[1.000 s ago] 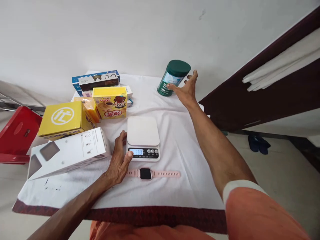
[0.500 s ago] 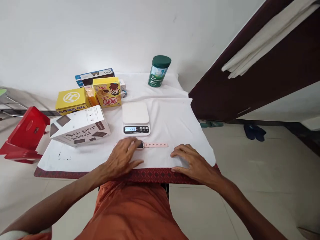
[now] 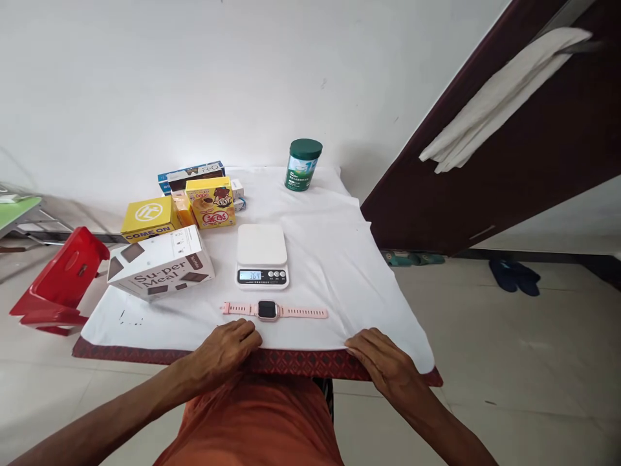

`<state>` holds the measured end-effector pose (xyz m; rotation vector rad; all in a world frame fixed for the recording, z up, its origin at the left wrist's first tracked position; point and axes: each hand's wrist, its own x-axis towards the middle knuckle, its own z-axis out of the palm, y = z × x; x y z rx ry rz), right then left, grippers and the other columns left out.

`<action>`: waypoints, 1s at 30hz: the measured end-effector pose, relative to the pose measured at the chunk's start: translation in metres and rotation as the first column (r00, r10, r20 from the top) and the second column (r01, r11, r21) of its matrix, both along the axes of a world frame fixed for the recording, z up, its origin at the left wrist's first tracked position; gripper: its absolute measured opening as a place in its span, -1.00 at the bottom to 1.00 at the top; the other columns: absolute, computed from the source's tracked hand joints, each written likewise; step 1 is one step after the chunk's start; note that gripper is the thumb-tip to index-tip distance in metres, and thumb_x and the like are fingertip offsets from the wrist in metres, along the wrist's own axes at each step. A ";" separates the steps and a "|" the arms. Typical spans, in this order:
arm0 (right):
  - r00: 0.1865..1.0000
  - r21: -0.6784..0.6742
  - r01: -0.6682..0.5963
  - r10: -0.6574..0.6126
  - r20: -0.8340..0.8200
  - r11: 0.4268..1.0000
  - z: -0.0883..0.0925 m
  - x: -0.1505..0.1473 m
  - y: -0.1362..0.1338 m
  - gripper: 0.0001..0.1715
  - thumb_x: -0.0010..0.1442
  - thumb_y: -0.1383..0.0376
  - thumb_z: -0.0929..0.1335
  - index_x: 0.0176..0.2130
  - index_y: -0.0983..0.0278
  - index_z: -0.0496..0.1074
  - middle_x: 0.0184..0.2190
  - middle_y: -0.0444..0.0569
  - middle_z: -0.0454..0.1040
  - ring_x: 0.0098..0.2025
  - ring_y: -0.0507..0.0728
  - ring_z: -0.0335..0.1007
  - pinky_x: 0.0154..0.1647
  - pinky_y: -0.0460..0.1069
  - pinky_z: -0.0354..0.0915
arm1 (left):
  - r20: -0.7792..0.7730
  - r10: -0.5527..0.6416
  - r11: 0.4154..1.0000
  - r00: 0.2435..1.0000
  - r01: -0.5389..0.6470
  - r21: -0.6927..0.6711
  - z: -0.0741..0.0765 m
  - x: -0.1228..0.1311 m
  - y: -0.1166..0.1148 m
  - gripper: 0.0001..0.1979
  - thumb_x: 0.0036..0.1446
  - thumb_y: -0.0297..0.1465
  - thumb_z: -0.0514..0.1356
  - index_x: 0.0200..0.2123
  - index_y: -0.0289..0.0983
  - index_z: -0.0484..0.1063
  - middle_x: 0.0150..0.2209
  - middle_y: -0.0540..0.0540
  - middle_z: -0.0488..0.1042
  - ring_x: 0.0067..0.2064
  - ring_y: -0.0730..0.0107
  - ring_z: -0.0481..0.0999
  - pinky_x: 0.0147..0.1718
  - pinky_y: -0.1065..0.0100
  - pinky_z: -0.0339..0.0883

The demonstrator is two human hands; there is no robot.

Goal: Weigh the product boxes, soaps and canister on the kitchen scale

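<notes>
A pink-strapped smartwatch [image 3: 267, 310] lies stretched out flat on the white tablecloth [image 3: 310, 333], its dark screen facing up. Just behind it sits a white digital kitchen scale [image 3: 262, 247], its display lit and its platform bare. My left hand [image 3: 227, 346] is closed at the cloth's front edge, below the watch, its fingers pinched on the fabric. Farther right, my right hand [image 3: 383, 359] also has thumb and fingers together on that edge. Neither hand touches the watch.
At the left stand a white Su-per Meal box [image 3: 162, 265], a yellow COME ON box [image 3: 150, 219], a yellow cartoon box [image 3: 210, 202] and a blue-black box [image 3: 191, 176]. A green-lidded canister [image 3: 303, 165] stands at the back. A red chair [image 3: 61, 278] is beside the table.
My left hand has drawn back from over the watch, uncovering it, and its fingers have closed at the cloth edge. My right hand's fingers have closed there too. The camera view has shifted.
</notes>
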<state>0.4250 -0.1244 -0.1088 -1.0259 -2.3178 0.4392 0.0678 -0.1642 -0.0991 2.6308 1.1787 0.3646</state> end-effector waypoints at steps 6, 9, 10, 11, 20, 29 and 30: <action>0.995 -0.320 -0.029 0.056 0.077 0.947 0.017 0.007 -0.005 -0.61 0.48 0.19 0.22 -0.36 0.15 0.44 -0.45 -0.07 0.47 -0.40 0.14 0.43 -0.41 0.03 0.38 | 0.055 -0.057 0.998 0.997 0.059 -0.024 0.004 0.003 -0.008 -0.77 0.32 -0.66 0.01 -0.25 -0.22 0.29 -0.28 -0.05 0.41 -0.32 0.30 0.35 -0.37 0.30 0.23; 0.987 -0.462 0.007 0.067 0.144 0.887 0.025 0.011 0.000 -0.58 0.47 0.13 0.21 -0.39 0.15 0.41 -0.44 -0.07 0.47 -0.42 0.13 0.41 -0.40 0.02 0.36 | 0.041 -0.062 0.998 0.997 0.062 -0.022 -0.001 0.005 -0.011 -0.78 0.35 -0.63 0.01 -0.25 -0.23 0.33 -0.26 -0.06 0.43 -0.30 0.30 0.37 -0.35 0.30 0.26; 0.979 -0.510 0.022 0.085 0.185 0.860 0.030 0.012 0.003 -0.57 0.46 0.11 0.22 -0.41 0.16 0.41 -0.43 -0.07 0.47 -0.41 0.13 0.41 -0.38 0.02 0.36 | 0.042 -0.051 0.998 0.998 0.053 -0.043 -0.002 0.004 -0.011 -0.79 0.36 -0.61 0.02 -0.24 -0.24 0.35 -0.25 -0.07 0.44 -0.29 0.31 0.39 -0.34 0.31 0.27; 0.965 -0.565 0.038 0.116 0.234 0.824 0.036 0.013 0.006 -0.58 0.43 0.08 0.25 -0.41 0.17 0.42 -0.42 -0.06 0.49 -0.39 0.14 0.42 -0.36 0.02 0.36 | 0.053 -0.040 0.996 0.998 0.044 -0.080 -0.001 0.003 -0.011 -0.82 0.38 -0.58 0.04 -0.22 -0.24 0.38 -0.24 -0.07 0.45 -0.28 0.32 0.41 -0.33 0.32 0.28; 0.951 -0.419 -0.042 0.166 0.262 0.907 0.132 -0.080 0.108 -0.56 0.24 -0.11 0.40 -0.18 0.18 0.57 -0.18 0.03 0.62 -0.23 0.21 0.51 -0.19 0.08 0.38 | 0.372 0.106 0.983 0.922 -0.040 -0.180 0.040 -0.004 0.037 -0.69 0.45 -0.18 0.12 -0.01 -0.27 0.51 -0.14 -0.17 0.55 -0.16 0.29 0.55 -0.14 0.29 0.45; 0.992 -0.102 -0.090 0.080 -0.099 0.991 0.118 -0.283 0.266 0.00 -0.15 0.02 0.64 0.19 0.23 0.38 0.25 0.19 0.38 0.29 0.44 0.30 0.29 0.32 0.27 | 0.539 0.371 0.918 0.756 -0.386 -0.090 -0.013 -0.005 0.106 -0.05 0.34 0.10 0.11 0.53 -0.23 -0.25 0.52 -0.45 -0.19 0.55 -0.19 -0.18 0.45 -0.28 -0.10; 0.993 -0.144 -0.076 0.061 -0.100 0.987 0.114 -0.296 0.275 0.07 -0.19 0.03 0.66 0.22 0.26 0.36 0.24 0.22 0.39 0.27 0.42 0.31 0.28 0.30 0.28 | 0.557 0.401 0.909 0.727 -0.394 -0.140 -0.018 -0.006 0.108 -0.02 0.34 0.12 0.09 0.53 -0.23 -0.31 0.53 -0.45 -0.25 0.56 -0.20 -0.25 0.47 -0.29 -0.17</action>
